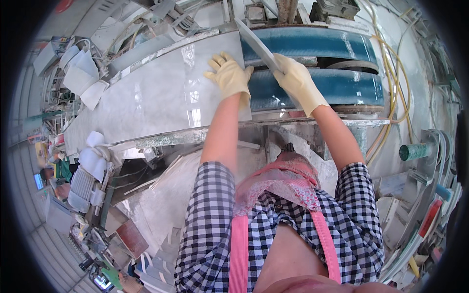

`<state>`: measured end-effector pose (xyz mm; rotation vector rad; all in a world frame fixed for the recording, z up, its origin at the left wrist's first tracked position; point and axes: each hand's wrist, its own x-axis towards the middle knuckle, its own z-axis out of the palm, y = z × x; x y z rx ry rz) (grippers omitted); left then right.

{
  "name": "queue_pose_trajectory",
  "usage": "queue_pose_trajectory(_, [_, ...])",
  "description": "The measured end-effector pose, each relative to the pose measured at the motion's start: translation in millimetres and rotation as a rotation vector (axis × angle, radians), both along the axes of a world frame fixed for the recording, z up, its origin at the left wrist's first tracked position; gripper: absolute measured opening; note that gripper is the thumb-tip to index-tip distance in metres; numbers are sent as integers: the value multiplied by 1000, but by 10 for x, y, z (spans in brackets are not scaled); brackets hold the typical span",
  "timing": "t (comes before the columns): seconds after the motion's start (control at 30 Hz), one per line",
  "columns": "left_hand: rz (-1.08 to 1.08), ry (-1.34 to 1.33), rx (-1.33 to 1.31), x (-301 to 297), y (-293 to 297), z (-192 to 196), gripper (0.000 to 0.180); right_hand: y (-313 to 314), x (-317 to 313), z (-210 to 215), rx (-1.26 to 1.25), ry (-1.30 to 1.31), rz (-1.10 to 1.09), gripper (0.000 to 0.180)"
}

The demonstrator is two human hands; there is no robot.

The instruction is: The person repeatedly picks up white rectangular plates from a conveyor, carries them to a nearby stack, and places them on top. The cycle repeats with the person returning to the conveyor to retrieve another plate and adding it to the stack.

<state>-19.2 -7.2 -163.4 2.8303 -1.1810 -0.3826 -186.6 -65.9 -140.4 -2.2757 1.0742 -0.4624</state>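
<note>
My left hand, in a cream rubber glove, lies with fingers spread on the right end of a glossy white sheet. My right hand, gloved the same way, is closed around a long, thin, pale strip. The strip stands slanted over the left ends of two wide blue-green belts, the far belt and the near belt. Part of the strip is hidden behind my right hand, and I cannot tell its material.
A worn ledge runs along the near side of the white sheet. Yellow hoses hang right of the belts. White padded bundles stand at the far left. A green roller juts out at the right. A person is at the left edge.
</note>
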Motion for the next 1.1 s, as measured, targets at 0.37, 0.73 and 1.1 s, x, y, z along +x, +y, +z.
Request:
queue_pose_trajectory(0.37, [12,214,50,314,-327,95,70,-218,-15,138,253,-89,53,33])
queue_pose_trajectory(0.73, [319,902,-685,632,191,279,27,-233,584,67,268,-139,153,36])
queue_pose_trajectory(1.1, [-36,-8,-141,790,129,82,76,-29,554,346,187,158,168,36])
